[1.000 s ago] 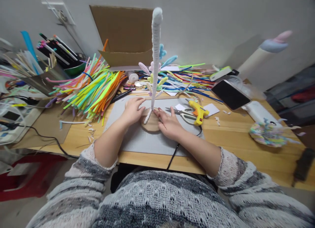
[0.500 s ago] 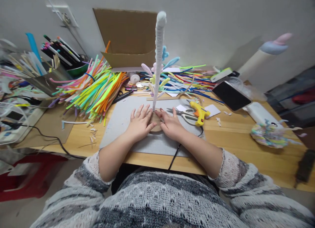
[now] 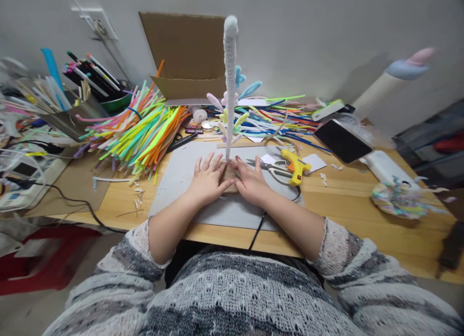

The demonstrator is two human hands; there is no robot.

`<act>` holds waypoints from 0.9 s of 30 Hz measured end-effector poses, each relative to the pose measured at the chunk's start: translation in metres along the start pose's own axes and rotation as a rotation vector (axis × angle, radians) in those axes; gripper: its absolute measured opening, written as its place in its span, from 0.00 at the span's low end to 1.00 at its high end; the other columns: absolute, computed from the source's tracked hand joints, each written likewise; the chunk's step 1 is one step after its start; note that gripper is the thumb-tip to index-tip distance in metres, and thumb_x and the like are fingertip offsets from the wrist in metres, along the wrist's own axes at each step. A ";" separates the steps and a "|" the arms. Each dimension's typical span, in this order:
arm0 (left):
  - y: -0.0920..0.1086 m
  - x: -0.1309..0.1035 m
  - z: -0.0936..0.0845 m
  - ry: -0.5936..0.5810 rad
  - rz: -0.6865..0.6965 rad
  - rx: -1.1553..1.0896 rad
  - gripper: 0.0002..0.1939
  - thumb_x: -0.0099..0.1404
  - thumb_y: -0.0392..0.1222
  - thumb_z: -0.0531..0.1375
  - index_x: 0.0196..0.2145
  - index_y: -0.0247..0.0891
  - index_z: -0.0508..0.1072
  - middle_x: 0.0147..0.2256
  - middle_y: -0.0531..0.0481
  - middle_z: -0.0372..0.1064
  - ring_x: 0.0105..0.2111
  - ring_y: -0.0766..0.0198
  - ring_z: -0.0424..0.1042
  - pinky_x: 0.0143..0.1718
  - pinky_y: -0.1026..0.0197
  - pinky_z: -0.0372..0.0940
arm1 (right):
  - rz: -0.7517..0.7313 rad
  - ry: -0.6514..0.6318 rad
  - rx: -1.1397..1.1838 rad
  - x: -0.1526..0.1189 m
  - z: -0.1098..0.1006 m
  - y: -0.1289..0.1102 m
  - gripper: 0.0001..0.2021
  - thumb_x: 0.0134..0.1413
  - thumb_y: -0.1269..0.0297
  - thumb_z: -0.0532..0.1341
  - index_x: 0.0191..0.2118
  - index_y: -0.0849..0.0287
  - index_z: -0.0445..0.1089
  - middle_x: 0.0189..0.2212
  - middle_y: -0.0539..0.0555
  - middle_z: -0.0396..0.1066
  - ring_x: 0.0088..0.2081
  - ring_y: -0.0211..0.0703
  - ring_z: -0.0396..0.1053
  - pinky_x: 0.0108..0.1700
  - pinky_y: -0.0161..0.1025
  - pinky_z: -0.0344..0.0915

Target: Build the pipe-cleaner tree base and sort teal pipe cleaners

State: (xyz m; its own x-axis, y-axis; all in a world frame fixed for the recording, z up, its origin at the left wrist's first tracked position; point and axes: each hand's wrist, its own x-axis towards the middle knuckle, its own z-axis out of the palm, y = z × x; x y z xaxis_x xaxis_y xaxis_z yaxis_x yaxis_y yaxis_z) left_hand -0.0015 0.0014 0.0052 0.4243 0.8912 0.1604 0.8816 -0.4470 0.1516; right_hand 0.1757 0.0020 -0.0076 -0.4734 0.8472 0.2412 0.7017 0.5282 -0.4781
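A tall white fuzzy stem stands upright on a round brown base, with pastel loops in pink, yellow and blue beside it. My left hand lies with spread fingers over the left side of the base. From the other side my right hand rests on the base's right edge, its fingers apart. Both thumbs come close together in front of the stem, and the hands hide much of the base. Beneath them is a grey board.
Scissors and a yellow glue gun lie right of my right hand. A bundle of coloured pipe cleaners is at the left. Farther right are a phone and a pastel woolly piece.
The top of the white stem has tipped slightly to the left. My thumbs have come closer together over the base.
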 end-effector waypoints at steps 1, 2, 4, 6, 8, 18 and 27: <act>0.000 0.000 0.000 0.002 -0.003 -0.002 0.31 0.65 0.60 0.46 0.58 0.39 0.61 0.64 0.43 0.46 0.64 0.47 0.39 0.61 0.38 0.34 | -0.006 -0.006 -0.007 0.000 0.000 0.000 0.27 0.54 0.70 0.48 0.61 0.64 0.50 0.59 0.62 0.59 0.64 0.49 0.47 0.61 0.64 0.19; 0.000 0.001 0.000 0.004 -0.004 -0.004 0.31 0.65 0.60 0.46 0.58 0.39 0.62 0.64 0.43 0.46 0.64 0.47 0.39 0.61 0.38 0.34 | -0.010 -0.011 -0.015 0.001 -0.001 0.000 0.27 0.55 0.70 0.48 0.61 0.64 0.50 0.59 0.62 0.59 0.64 0.49 0.47 0.61 0.64 0.19; 0.000 0.002 -0.001 0.003 0.000 -0.011 0.31 0.65 0.61 0.46 0.58 0.39 0.62 0.64 0.42 0.47 0.64 0.47 0.39 0.61 0.38 0.34 | -0.013 -0.020 -0.026 0.001 -0.002 0.000 0.27 0.55 0.70 0.48 0.61 0.64 0.50 0.59 0.62 0.59 0.64 0.50 0.48 0.61 0.64 0.18; 0.000 0.003 -0.001 -0.001 0.009 -0.022 0.32 0.65 0.61 0.46 0.57 0.38 0.63 0.63 0.42 0.47 0.64 0.46 0.38 0.61 0.37 0.33 | -0.013 -0.029 -0.030 0.002 -0.003 0.001 0.26 0.55 0.70 0.48 0.60 0.65 0.51 0.59 0.62 0.59 0.64 0.50 0.49 0.61 0.64 0.19; -0.001 0.004 -0.002 -0.006 0.019 -0.029 0.32 0.64 0.61 0.47 0.57 0.37 0.62 0.63 0.41 0.48 0.64 0.46 0.38 0.61 0.37 0.31 | -0.021 -0.037 -0.037 0.002 -0.004 0.002 0.25 0.56 0.69 0.48 0.60 0.65 0.52 0.58 0.61 0.61 0.63 0.50 0.50 0.61 0.63 0.19; -0.006 0.007 0.000 -0.013 -0.003 -0.115 0.28 0.66 0.59 0.46 0.55 0.41 0.65 0.62 0.42 0.50 0.65 0.47 0.38 0.61 0.36 0.29 | -0.033 -0.016 -0.038 0.000 -0.004 0.004 0.25 0.57 0.67 0.47 0.61 0.64 0.50 0.58 0.62 0.60 0.63 0.50 0.50 0.61 0.62 0.18; -0.037 0.019 0.008 0.015 -0.298 -0.799 0.32 0.69 0.58 0.32 0.64 0.40 0.47 0.55 0.44 0.64 0.59 0.60 0.57 0.60 0.51 0.48 | 0.132 0.068 -0.119 -0.017 -0.007 -0.005 0.52 0.36 0.42 0.67 0.64 0.57 0.45 0.56 0.68 0.57 0.55 0.67 0.57 0.53 0.60 0.55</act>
State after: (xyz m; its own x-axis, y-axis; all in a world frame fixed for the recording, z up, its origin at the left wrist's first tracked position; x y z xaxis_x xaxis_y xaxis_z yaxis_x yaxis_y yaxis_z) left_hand -0.0240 0.0354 -0.0054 0.1901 0.9816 0.0170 0.5427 -0.1195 0.8313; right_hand 0.1844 -0.0149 -0.0031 -0.3389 0.9092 0.2417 0.8153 0.4120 -0.4069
